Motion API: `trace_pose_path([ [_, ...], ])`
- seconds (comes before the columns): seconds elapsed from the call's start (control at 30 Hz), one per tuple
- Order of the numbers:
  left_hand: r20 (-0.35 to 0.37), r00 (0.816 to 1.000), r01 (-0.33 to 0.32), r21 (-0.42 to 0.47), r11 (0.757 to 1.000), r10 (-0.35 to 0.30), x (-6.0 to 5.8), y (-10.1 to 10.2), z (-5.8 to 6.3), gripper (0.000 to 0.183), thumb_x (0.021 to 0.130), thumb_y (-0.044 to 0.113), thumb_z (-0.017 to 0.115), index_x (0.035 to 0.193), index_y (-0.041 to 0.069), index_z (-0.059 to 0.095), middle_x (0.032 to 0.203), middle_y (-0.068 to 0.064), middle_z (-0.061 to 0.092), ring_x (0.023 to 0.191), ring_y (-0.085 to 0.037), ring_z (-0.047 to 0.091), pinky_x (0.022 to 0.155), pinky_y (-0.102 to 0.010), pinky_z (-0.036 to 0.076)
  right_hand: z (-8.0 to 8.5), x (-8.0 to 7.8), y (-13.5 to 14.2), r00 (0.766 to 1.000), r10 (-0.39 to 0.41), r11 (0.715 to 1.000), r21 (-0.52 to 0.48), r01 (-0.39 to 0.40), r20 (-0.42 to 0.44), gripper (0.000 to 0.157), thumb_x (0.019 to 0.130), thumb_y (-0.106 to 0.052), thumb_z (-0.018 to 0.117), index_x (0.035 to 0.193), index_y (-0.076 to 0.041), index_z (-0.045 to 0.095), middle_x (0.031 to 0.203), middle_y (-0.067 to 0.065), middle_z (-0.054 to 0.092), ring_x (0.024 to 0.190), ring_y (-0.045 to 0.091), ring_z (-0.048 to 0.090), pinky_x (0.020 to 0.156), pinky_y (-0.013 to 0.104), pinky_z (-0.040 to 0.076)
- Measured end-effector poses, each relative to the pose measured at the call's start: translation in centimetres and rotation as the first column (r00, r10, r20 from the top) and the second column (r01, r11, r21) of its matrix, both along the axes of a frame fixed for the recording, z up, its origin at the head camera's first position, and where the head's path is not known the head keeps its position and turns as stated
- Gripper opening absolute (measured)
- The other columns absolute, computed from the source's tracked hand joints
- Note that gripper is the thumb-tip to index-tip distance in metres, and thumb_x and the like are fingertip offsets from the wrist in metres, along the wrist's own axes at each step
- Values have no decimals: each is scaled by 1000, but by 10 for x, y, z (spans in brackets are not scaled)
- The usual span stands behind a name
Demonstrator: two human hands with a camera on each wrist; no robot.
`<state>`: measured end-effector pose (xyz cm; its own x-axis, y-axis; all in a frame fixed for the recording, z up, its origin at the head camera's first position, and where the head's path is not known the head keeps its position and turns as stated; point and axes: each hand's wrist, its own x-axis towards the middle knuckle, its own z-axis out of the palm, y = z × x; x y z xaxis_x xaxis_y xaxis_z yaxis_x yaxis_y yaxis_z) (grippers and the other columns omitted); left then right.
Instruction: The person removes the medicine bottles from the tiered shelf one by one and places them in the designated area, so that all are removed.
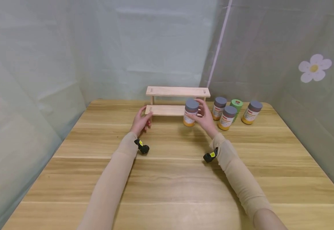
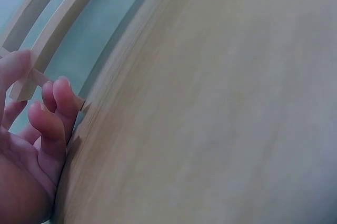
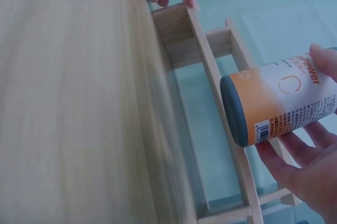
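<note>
A two-tier rack of pale wood (image 1: 166, 110) stands near the back of the table. Its lower left end is gripped by my left hand (image 1: 140, 122), whose thumb lies over the board's end in the left wrist view. My right hand (image 1: 206, 118) holds a supplement bottle (image 1: 189, 110) upright, thumb on one side and fingers on the other, just in front of the lower board's right part. Grey lid, white label and orange lower band mark this bottle. Seen from the right wrist, the bottle (image 3: 281, 100) overlaps the rack's boards.
Right of the rack stand several more bottles: one matching bottle (image 1: 218, 110) at the back, another (image 1: 226, 119) in front, a green canister (image 1: 236, 107) behind it and a further matching bottle (image 1: 251, 113) at far right. Hanging sheets (image 1: 167, 41) enclose the wooden table (image 1: 172, 179).
</note>
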<state>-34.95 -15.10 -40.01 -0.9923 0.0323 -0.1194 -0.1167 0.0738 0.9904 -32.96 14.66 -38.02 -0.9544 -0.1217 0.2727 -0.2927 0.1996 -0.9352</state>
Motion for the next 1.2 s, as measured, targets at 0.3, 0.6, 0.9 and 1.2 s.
trace_pose_path([
  [0.3, -17, 1000, -16, -4, 1000, 16, -15, -6, -24, 64, 94, 38, 61, 150, 30, 30, 63, 0, 53, 49, -8, 53, 37, -19, 37, -4, 3, 11, 1000, -19, 999, 28, 19, 1, 69, 88, -18, 72, 145, -21, 34, 134, 19, 53, 111, 28, 56, 92, 38, 47],
  [0.6, 4, 1000, -10, 14, 1000, 10, 1, 1, -1, 62, 97, 27, 59, 151, 21, 29, 69, -9, 54, 50, -13, 54, 38, -22, 39, -1, 11, 17, 1000, -19, 999, 41, 18, 23, 67, 87, -20, 73, 143, -25, 35, 135, 17, 51, 113, 31, 56, 90, 40, 47],
  [0.9, -64, 998, -3, 2, 1000, 3, -14, -5, -28, 68, 92, 43, 63, 150, 29, 29, 65, 2, 55, 49, -8, 54, 37, -19, 38, 0, 17, 34, 999, -8, 999, 54, 10, -34, 71, 86, -15, 73, 145, -21, 34, 134, 19, 53, 105, 20, 59, 88, 36, 48],
  [1.2, -5, 1000, -2, -12, 1000, 2, -6, -1, -10, 66, 97, 30, 59, 153, 23, 24, 67, -5, 54, 50, -11, 54, 38, -23, 39, 9, 21, 51, 997, -56, 995, 74, 60, -57, 73, 86, -17, 74, 146, -20, 33, 135, 19, 53, 110, 26, 56, 91, 39, 46],
])
